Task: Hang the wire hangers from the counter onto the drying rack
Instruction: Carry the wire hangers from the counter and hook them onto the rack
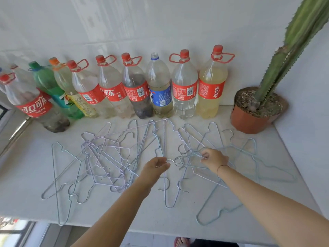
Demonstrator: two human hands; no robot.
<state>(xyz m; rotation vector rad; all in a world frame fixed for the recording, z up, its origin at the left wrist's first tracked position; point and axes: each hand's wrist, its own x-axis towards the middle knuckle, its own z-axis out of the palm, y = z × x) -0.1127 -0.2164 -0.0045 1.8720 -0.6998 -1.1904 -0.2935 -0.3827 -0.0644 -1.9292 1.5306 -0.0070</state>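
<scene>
Several thin wire hangers [106,157], pale blue and lilac, lie tangled across the white counter [26,202]. My left hand [156,168] is pinched on the hook of one hanger near the counter's middle. To its right, my right hand [214,158] grips the hook of a pale blue hanger [210,207] whose frame lies under my forearm. The two hands are about a hand's width apart. No drying rack is in view.
A row of large plastic drink bottles [184,86] lines the wall behind the hangers. A tall cactus in a brown pot [249,120] stands at the back right. The counter's front edge [160,230] runs below my forearms, with floor and a sandalled foot [181,241] beneath.
</scene>
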